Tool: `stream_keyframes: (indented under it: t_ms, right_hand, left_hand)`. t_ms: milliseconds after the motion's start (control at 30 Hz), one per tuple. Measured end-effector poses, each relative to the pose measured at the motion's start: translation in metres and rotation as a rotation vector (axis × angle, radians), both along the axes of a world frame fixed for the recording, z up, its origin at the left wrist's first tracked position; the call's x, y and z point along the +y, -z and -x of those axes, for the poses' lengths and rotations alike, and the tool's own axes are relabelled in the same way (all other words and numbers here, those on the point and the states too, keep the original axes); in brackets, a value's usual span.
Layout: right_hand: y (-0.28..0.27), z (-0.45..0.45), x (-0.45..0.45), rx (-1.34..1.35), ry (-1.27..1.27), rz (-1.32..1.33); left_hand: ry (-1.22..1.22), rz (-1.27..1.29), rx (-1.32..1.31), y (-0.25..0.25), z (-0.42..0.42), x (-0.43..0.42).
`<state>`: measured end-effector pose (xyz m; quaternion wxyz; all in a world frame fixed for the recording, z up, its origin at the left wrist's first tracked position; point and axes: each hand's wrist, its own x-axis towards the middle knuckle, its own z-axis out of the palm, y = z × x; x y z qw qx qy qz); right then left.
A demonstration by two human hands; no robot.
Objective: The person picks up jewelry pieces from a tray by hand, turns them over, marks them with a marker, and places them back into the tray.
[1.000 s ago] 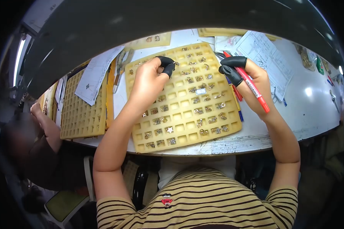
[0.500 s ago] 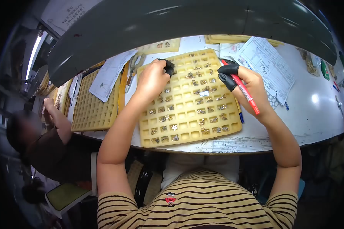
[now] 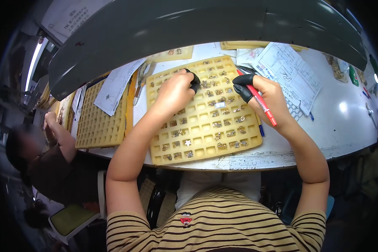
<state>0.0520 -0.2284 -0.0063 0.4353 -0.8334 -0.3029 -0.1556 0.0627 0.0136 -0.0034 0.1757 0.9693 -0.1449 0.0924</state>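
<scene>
A yellow tray (image 3: 205, 139) with rows of square pockets lies tilted on the table, many pockets holding small metal jewellery pieces. Over its upper part is my left hand (image 3: 177, 91), with black covers on the fingertips. Its fingers are curled together and pointing down; whatever they pinch, if anything, is hidden. At the tray's upper right edge, my right hand (image 3: 269, 98) wraps round a red pen (image 3: 262, 104), with black covers on its thumb and finger. A small white label (image 3: 220, 105) lies among the pieces, close to the right hand.
Another pocketed tray (image 3: 95, 126) with a paper sheet (image 3: 115, 90) on it lies left. Pliers (image 3: 141, 80) rest between the trays. Printed forms (image 3: 287, 71) lie right, a dark lamp hood (image 3: 206, 23) spans above. A person (image 3: 50, 155) sits at left.
My left hand has moved right and slightly down over the tray. The right hand with the red pen has shifted slightly left relative to the view, which has itself moved a little.
</scene>
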Motion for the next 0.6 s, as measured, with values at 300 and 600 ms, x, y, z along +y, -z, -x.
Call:
stream_keyframes:
  t_ms: [300,600]
  right_hand:
    - [0.001,0.002,0.003,-0.126,0.022,0.052]
    - [0.001,0.012,0.007,-0.394,-0.078,0.157]
  left_hand:
    - [0.095,0.335,0.047,-0.021,0.021,-0.010]
    - [0.134,1.187,0.709,-0.008,0.046,-0.011]
